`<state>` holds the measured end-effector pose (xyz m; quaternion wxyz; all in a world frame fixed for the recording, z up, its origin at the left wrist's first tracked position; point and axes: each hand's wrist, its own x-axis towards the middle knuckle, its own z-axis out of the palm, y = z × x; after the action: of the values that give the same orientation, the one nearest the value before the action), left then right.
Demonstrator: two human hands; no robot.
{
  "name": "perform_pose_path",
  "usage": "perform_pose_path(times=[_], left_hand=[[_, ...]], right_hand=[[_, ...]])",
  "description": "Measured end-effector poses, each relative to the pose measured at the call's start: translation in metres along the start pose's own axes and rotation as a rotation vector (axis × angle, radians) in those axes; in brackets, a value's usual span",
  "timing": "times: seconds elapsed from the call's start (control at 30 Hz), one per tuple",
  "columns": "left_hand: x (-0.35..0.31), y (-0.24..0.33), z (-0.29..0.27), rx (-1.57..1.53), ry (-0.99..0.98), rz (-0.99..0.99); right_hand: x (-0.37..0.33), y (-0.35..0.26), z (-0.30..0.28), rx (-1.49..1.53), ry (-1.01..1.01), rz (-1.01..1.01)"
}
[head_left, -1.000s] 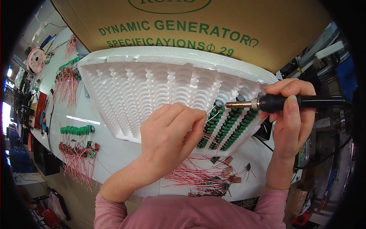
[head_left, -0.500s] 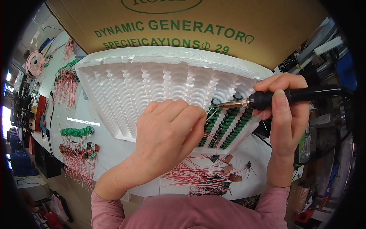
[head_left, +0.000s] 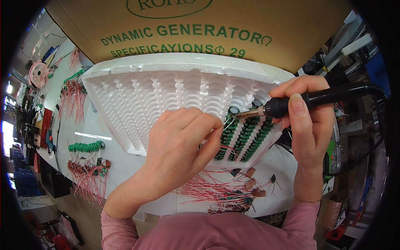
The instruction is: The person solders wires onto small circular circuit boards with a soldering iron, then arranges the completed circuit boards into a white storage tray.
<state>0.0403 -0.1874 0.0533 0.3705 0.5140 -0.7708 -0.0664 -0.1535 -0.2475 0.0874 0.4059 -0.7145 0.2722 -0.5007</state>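
Observation:
My right hand (head_left: pixel 306 121) is closed around a soldering iron (head_left: pixel 325 98) with a black handle. Its metal tip points left and meets the top of a round green-edged part (head_left: pixel 233 111) at the far end of a row. Just below that spot, my left hand (head_left: pixel 181 139) is pinched on a thin white wire (head_left: pixel 228 122); its fingertips are partly hidden. The part sits in a white foam tray (head_left: pixel 183 62) with ribbed grooves. Three rows of green ring-like parts (head_left: pixel 246 135) fill the right-hand grooves, and the grooves farther left hold nothing.
A big cardboard box (head_left: pixel 175 25) stands behind the tray. Red and white wires with small boards (head_left: pixel 225 191) lie in front. More green parts (head_left: pixel 86 146) and wire bundles (head_left: pixel 89 177) are on the left, near a pink fan (head_left: pixel 38 73). The iron's cord (head_left: pixel 384 96) runs right.
The whole view has shifted slightly. Both hands hold nearly the same pose, with the iron's tip still at the same green part.

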Motion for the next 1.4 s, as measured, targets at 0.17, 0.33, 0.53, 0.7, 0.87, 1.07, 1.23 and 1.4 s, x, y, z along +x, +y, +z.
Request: perform_pose_path(times=[0.17, 0.33, 0.53, 0.7, 0.87, 1.07, 1.23, 1.4], left_hand=[[0.002, 0.001, -0.001, -0.004, -0.021, -0.001], [0.003, 0.001, -0.002, -0.036, -0.014, -0.007], [0.004, 0.002, -0.004, -0.045, -0.036, -0.001], [0.003, 0.001, -0.005, -0.039, -0.045, 0.0], [0.002, 0.0, -0.006, -0.035, -0.045, -0.002], [0.001, -0.002, -0.008, -0.038, -0.042, -0.008], [0.0, -0.003, -0.008, -0.053, -0.037, -0.007], [-0.001, -0.004, -0.009, -0.039, -0.042, -0.008]], right_hand=[[0.001, 0.002, -0.001, -0.153, -0.029, -0.066], [0.001, 0.001, -0.001, -0.167, -0.028, -0.061], [0.002, 0.0, -0.001, -0.167, -0.028, -0.047], [0.003, -0.002, -0.001, -0.186, -0.037, -0.03], [0.005, -0.005, 0.002, -0.176, -0.045, -0.01], [0.007, -0.012, 0.004, -0.188, -0.081, 0.01], [0.008, -0.012, 0.004, -0.152, -0.112, -0.005], [0.01, -0.011, 0.004, -0.13, -0.147, -0.021]])
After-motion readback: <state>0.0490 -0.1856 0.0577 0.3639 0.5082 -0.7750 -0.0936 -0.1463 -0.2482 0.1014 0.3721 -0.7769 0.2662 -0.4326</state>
